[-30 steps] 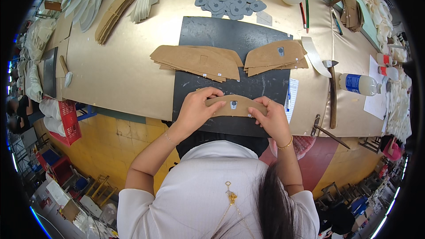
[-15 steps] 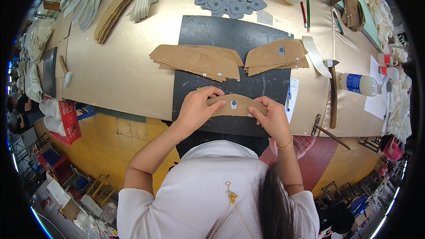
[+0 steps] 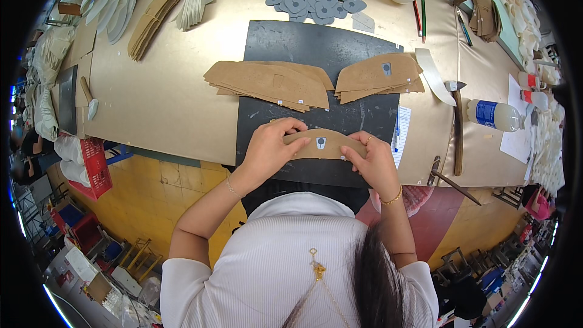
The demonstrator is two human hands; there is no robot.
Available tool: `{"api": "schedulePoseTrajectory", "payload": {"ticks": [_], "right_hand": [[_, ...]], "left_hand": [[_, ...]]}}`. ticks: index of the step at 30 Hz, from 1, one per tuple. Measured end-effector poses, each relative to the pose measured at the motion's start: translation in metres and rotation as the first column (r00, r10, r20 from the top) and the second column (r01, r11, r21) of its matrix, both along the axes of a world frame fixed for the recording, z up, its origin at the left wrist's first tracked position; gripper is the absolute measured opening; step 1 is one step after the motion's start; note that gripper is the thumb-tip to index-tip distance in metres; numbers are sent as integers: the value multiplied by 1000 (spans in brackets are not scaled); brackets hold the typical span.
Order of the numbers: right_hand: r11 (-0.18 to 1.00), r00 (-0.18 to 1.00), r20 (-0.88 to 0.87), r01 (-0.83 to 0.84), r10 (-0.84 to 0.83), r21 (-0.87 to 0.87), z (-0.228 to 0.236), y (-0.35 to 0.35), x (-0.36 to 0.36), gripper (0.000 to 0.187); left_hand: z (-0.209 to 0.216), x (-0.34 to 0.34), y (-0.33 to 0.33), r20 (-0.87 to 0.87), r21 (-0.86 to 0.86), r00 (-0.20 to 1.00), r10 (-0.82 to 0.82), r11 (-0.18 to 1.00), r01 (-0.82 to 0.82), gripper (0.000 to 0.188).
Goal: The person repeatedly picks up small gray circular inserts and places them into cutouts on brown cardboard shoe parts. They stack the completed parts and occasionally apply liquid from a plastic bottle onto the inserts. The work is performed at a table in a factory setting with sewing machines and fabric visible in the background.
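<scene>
Between my two hands is a curved brown leather-like piece [image 3: 320, 151] with a small grey patch [image 3: 320, 143] at its middle. My left hand [image 3: 270, 146] pinches its left end, thumb on the face and fingers behind. At the right end my right hand [image 3: 371, 161] grips it the same way. Under it lies a black mat [image 3: 316, 42]. On the mat, a fanned stack of brown pieces [image 3: 267, 82] sits to the left, and a smaller stack [image 3: 370, 82], its top piece bearing a grey patch, to the right.
Many grey patches [image 3: 316, 3] are heaped beyond the mat. To the right are a curved pale strip [image 3: 432, 76], a hammer [image 3: 457, 127], a bottle [image 3: 492, 115] and a second hammer [image 3: 452, 185] over the table edge. Bundled brown pieces [image 3: 152, 21] lie far left.
</scene>
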State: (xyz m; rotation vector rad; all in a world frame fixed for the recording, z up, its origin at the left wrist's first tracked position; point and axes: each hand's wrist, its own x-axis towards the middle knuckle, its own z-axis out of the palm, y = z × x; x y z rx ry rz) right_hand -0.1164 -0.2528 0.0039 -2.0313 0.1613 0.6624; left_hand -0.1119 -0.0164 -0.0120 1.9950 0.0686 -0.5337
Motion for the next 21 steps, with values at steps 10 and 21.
{"api": "schedulePoseTrajectory", "payload": {"ticks": [10, 21], "right_hand": [[1000, 1000, 15, -3, 3, -7, 0, 1, 0, 19], [995, 975, 215, -43, 62, -92, -16, 2, -10, 17]], "left_hand": [[-2, -1, 0, 93, 30, 995, -30, 999, 28, 27], [-3, -4, -4, 190, 140, 980, -62, 990, 35, 27]]}}
